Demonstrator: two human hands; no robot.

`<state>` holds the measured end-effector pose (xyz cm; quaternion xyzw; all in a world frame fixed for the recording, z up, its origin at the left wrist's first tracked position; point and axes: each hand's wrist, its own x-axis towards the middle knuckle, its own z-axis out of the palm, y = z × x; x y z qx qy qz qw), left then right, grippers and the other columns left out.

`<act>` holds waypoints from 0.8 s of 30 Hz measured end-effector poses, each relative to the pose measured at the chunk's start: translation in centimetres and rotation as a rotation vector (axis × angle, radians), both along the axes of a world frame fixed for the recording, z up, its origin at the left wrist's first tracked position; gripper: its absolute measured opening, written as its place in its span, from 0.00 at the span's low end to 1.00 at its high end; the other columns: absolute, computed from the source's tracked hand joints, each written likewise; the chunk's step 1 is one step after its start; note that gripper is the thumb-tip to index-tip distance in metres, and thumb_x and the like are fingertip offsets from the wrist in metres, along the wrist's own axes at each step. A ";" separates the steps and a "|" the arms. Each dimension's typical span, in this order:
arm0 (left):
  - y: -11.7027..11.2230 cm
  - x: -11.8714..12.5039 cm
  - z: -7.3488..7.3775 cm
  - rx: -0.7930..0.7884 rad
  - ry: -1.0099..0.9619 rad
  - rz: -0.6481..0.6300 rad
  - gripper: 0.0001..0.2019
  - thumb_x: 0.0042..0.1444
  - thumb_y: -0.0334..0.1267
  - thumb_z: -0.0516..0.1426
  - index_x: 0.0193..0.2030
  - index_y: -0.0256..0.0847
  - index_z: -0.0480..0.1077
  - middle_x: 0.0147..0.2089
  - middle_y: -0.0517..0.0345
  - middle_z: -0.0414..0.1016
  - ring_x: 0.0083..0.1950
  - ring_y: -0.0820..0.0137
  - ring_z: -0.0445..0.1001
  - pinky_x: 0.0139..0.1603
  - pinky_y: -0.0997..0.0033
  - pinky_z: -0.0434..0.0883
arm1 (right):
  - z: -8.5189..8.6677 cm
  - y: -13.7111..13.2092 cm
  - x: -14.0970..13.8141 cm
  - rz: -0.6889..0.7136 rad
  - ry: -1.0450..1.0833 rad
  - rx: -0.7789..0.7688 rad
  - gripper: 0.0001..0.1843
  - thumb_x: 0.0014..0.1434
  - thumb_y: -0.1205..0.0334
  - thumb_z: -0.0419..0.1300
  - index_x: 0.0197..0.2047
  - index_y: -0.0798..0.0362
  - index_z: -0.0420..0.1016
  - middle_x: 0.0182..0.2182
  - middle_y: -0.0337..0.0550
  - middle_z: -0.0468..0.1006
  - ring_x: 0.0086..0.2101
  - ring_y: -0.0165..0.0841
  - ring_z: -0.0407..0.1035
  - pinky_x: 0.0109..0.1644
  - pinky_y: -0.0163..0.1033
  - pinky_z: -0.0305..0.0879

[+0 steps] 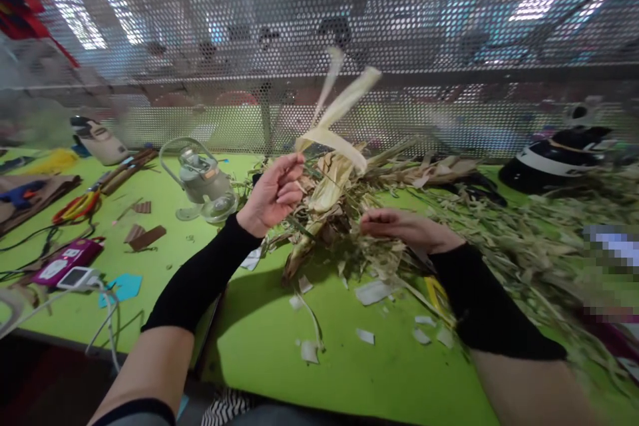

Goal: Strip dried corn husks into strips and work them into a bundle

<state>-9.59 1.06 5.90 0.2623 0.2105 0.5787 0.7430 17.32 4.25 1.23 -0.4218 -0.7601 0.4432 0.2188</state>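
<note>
One view only, from the head, looking down across a green table (279, 353). Holds in the left hand (273, 194), raised at mid table, a pale husk strip (339, 116), grip pinched shut on its lower end between thumb and fingertips, the free end curling up toward the far perforated screen (399, 20). Lays the right hand (404, 226) low on the near right side of the heap of dried husks (324, 210); cannot tell whether that grip is closed on a leaf or only pressing, with the fingertips half lost among the husks. Probably best to pull slowly along the grain, pin the heap down, and peel rather than tear. Left of the heap, a small fan (202, 180); farther left, scissors (77, 206); nearer, white scraps (372, 291); right, loose stalks (524, 246).
</note>
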 end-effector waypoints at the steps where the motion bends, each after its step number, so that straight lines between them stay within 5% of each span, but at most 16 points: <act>1: 0.0 0.1 0.0 -0.028 0.017 -0.006 0.13 0.72 0.33 0.52 0.33 0.37 0.68 0.21 0.73 0.45 0.15 0.87 0.37 0.13 0.87 0.42 | 0.0 0.0 -0.2 -0.024 -0.021 0.019 0.24 0.48 0.36 0.74 0.31 0.51 0.83 0.28 0.44 0.81 0.29 0.37 0.74 0.32 0.41 0.70; 6: -0.5 2.7 -1.8 -0.048 0.135 -0.042 0.11 0.70 0.32 0.54 0.33 0.36 0.67 0.22 0.72 0.47 0.17 0.85 0.44 0.15 0.85 0.45 | 0.7 -2.2 -3.0 -0.176 0.031 0.159 0.29 0.59 0.43 0.68 0.61 0.43 0.77 0.60 0.50 0.79 0.57 0.47 0.74 0.61 0.53 0.71; 9: -1.1 3.9 -3.1 0.042 0.192 -0.115 0.09 0.68 0.35 0.57 0.35 0.36 0.70 0.21 0.73 0.44 0.17 0.84 0.44 0.16 0.84 0.46 | 1.2 -4.1 -5.1 -0.181 0.240 0.163 0.28 0.65 0.44 0.62 0.65 0.44 0.73 0.61 0.49 0.78 0.60 0.44 0.72 0.66 0.52 0.69; 14: -1.7 4.3 -4.3 0.105 0.237 -0.193 0.09 0.69 0.35 0.57 0.36 0.37 0.69 0.22 0.71 0.50 0.20 0.83 0.48 0.19 0.83 0.48 | 1.5 -5.1 -6.5 -0.303 0.300 0.240 0.24 0.60 0.39 0.66 0.51 0.48 0.82 0.52 0.49 0.82 0.52 0.44 0.76 0.63 0.50 0.70; 18: -1.3 4.2 -4.7 0.190 0.439 -0.154 0.07 0.69 0.38 0.56 0.39 0.39 0.70 0.22 0.71 0.55 0.19 0.82 0.50 0.20 0.80 0.49 | 1.3 -4.6 -6.6 -0.354 0.308 0.189 0.23 0.59 0.36 0.66 0.41 0.48 0.83 0.36 0.44 0.82 0.38 0.38 0.74 0.45 0.43 0.73; 21: -0.9 4.4 -5.1 0.315 0.691 -0.026 0.09 0.68 0.37 0.56 0.36 0.39 0.69 0.23 0.69 0.61 0.20 0.81 0.55 0.23 0.79 0.54 | 0.9 -4.1 -6.8 -0.388 0.364 0.116 0.25 0.56 0.34 0.66 0.35 0.49 0.82 0.23 0.38 0.72 0.25 0.30 0.61 0.29 0.37 0.60; 24: -0.5 4.6 -5.6 0.441 0.856 0.097 0.10 0.67 0.38 0.57 0.34 0.38 0.68 0.25 0.67 0.64 0.24 0.80 0.58 0.28 0.78 0.56 | 0.6 -3.7 -6.8 -0.440 0.432 0.066 0.28 0.52 0.31 0.69 0.27 0.50 0.75 0.18 0.33 0.61 0.21 0.26 0.49 0.24 0.37 0.47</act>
